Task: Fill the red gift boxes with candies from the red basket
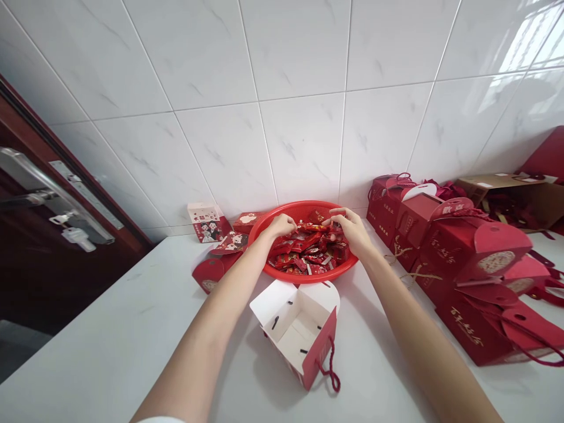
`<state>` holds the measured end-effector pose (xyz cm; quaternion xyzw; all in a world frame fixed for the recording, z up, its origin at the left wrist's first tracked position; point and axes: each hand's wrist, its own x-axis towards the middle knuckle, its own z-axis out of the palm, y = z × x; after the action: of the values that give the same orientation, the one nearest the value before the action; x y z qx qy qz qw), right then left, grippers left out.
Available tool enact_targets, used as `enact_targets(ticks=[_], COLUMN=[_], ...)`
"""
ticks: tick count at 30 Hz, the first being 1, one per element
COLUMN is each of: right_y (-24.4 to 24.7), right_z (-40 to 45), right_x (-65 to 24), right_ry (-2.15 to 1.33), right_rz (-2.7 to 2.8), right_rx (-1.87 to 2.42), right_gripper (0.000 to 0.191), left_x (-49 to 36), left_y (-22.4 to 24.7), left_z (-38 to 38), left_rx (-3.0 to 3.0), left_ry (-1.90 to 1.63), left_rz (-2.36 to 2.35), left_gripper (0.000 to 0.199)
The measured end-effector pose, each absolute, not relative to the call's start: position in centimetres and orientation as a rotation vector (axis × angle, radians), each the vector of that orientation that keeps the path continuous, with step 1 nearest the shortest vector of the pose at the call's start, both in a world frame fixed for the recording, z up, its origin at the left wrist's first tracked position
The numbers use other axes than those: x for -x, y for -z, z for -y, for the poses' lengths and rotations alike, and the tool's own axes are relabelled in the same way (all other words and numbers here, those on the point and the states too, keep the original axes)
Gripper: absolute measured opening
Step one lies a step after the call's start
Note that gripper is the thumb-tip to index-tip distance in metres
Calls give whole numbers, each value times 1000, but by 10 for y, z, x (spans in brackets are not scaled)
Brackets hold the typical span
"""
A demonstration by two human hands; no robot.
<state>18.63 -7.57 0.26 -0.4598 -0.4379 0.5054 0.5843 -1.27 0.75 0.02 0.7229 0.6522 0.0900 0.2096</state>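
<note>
While both hands (282,225) (350,232) are over packets (312,239), grip unclear, open box (321,355) between forearms (209,338), stacked boxes (452,252) right.

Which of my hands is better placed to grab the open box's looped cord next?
Probably your right hand. The looped cord hangs on the right side of the open box, the side your right forearm is on; your left hand would likely reach across the box.

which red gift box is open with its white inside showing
The open gift box on the near side of the red basket, its top spread wide; the gift boxes piled at right have their tops folded over.
</note>
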Motion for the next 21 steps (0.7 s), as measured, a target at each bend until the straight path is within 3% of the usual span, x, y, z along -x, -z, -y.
enact_targets(ticks=[5, 10, 14, 19, 21], right_y=[-2, -4, -4, -2, -1], right_z=[74, 76, 78, 78, 78], right_x=[-187, -188, -188, -188, -189], right_ry=[-1195, -1220, -1216, -1208, -1196], right_rz=[1002, 989, 1020, 1091, 1094], right_rx=[1073, 1055, 1031, 1008, 1008], right_gripper=[24, 23, 21, 20, 20], left_x=[13, 8, 4, 5, 6], left_y=[-2, 3, 8, 2, -4], left_z=[-8, -4, -4, -6, -5], left_rx=[-2049, -2041, -2032, -2006, -1992], left_ry=[-388, -222, -186, -325, -466], left_rz=[-2038, -2062, -2093, -2067, -2026], left_gripper=[35, 23, 30, 6, 6])
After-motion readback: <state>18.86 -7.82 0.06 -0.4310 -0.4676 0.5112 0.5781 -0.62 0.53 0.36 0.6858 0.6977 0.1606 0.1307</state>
